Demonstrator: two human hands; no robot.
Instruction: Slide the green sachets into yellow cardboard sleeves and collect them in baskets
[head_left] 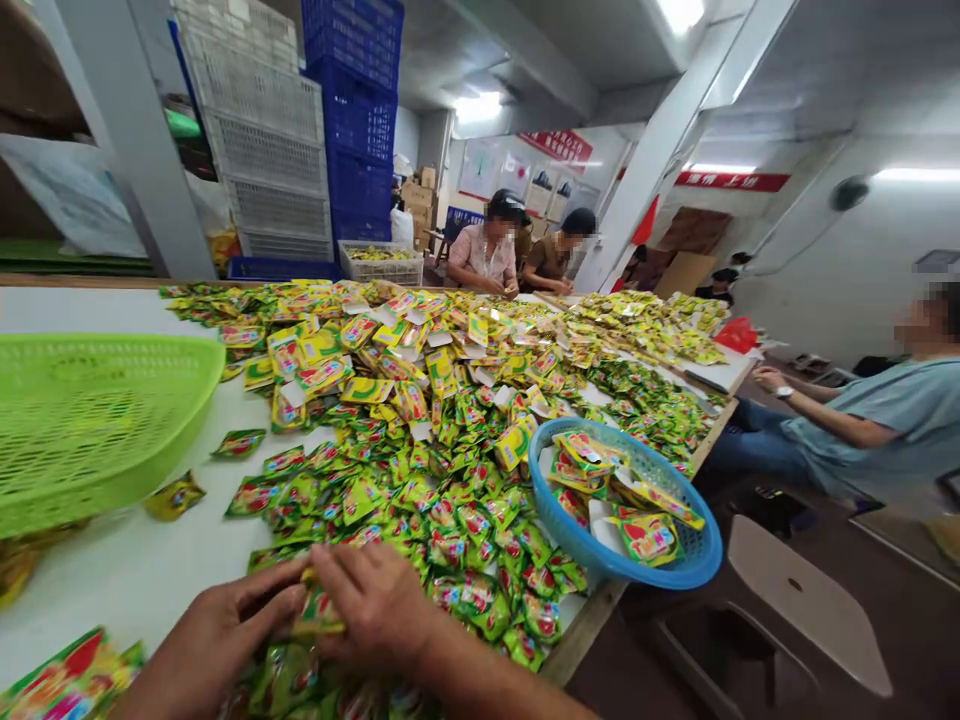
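Observation:
Low in the view, my left hand (217, 635) and my right hand (379, 605) close from both sides on a small yellow-green packet (319, 610). Both hands are above a spread of small green candy packets (457, 515) with red pictures. Behind these lies a heap of flat yellow packets (367, 350), some with white card showing. A blue basket (551, 510) at the table's right edge holds several yellow packets (649, 535). Larger packets (71, 680) lie at the bottom left, beside my left hand.
A green basket (172, 430) is on the left of the white table (150, 580). Stacked white crates (270, 150) and blue crates (352, 130) rise behind. Two people sit across the table, another at the right. A stool (810, 600) is at lower right.

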